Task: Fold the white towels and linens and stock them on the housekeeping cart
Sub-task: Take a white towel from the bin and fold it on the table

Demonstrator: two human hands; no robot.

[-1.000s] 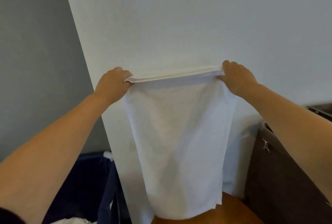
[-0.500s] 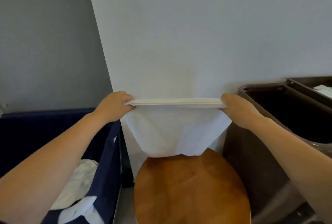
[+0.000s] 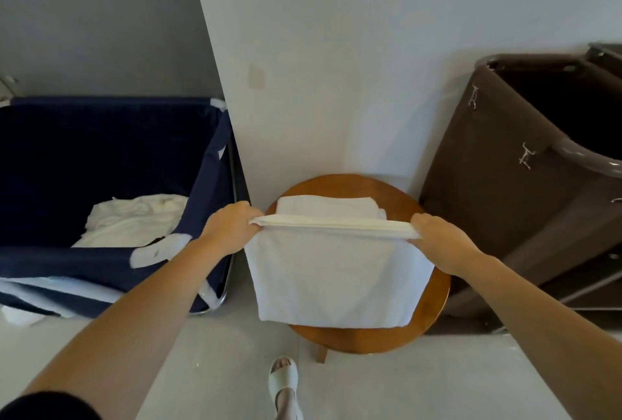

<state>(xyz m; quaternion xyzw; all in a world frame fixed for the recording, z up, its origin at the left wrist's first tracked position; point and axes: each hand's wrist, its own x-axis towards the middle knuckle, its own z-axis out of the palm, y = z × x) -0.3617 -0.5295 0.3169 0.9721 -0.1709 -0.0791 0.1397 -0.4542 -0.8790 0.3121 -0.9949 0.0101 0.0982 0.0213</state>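
Head view: we have brought the towel (image 3: 336, 271) down from the wall to the stool (image 3: 353, 339), where part of it now rests. The left grip (image 3: 232, 227) and right grip (image 3: 437, 241) each pinch a top corner. We judge that one more fold remains before it goes on the cart (image 3: 505, 184).

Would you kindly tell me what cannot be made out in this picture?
All in the head view:
Fingertips of the left hand and right hand: hidden behind the folded edge of the towel.
Brown cart: cut off by the right edge, inside too dark.
Stool: top mostly covered by the towel.
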